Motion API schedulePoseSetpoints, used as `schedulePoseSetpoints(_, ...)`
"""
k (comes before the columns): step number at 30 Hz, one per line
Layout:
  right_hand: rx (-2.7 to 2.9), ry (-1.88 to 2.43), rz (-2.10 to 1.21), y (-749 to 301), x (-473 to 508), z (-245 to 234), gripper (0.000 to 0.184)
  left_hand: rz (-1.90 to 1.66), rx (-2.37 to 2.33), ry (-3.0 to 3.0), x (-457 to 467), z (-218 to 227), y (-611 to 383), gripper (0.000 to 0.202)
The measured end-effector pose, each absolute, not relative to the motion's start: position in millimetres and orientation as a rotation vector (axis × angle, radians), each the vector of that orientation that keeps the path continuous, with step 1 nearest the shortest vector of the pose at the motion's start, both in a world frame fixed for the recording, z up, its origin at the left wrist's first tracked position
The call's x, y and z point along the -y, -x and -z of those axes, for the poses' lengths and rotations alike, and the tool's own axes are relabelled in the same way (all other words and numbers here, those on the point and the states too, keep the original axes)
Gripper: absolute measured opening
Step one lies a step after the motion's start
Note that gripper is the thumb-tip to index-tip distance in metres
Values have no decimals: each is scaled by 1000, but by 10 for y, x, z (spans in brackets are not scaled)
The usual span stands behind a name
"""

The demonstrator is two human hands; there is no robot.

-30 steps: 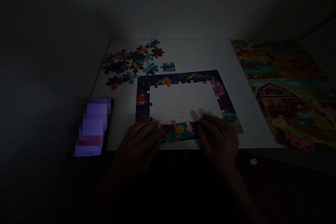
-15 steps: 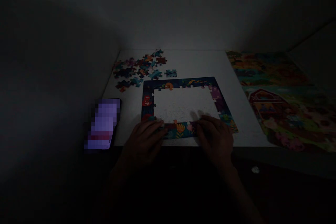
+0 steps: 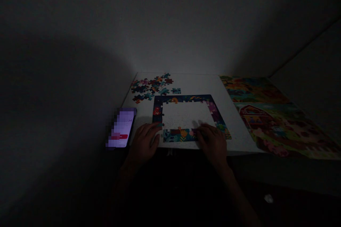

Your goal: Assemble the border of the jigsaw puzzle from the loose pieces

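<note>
A jigsaw border [image 3: 183,98] with a dark blue sea picture lies on the white table, its middle unfilled. My left hand [image 3: 145,140] rests over its lower left corner, fingers stretched forward and thumb apart; the corner under them is hidden. A narrow gap shows between that corner and the bottom row [image 3: 174,136]. At the right part of the bottom row, my right hand [image 3: 214,140] has its bent fingers and thumb closed around a purple puzzle piece [image 3: 194,132]. The lower right of the border is partly covered by this hand.
Loose puzzle pieces [image 3: 153,87] lie heaped at the back left, with a single blue piece [image 3: 176,90] beside them. A lit phone [image 3: 124,127] stands at the left edge. Two assembled puzzles, a farm scene [image 3: 277,126] and another [image 3: 253,87], lie at right. A wall rises behind.
The view has tilted up and drawn back, so the table looks smaller. My left hand has shifted left off the bottom row, its thumb now apart. The right hand stays at the same piece.
</note>
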State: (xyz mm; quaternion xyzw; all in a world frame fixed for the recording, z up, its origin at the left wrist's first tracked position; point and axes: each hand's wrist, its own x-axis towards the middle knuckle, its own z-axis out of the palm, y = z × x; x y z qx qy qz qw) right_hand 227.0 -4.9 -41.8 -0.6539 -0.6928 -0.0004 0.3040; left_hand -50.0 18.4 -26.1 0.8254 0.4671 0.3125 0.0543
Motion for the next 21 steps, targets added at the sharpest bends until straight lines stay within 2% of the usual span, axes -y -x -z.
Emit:
schedulePoseSetpoints(8, 1829, 1738, -4, -2257, 44, 406, 24, -833, -1516, -2513, -189, 342, 577, 29)
schedulePoseSetpoints(21, 1826, 1696, -70, -2286, 29, 460, 24, -876, -1678, -2429, -299, 391, 530, 34)
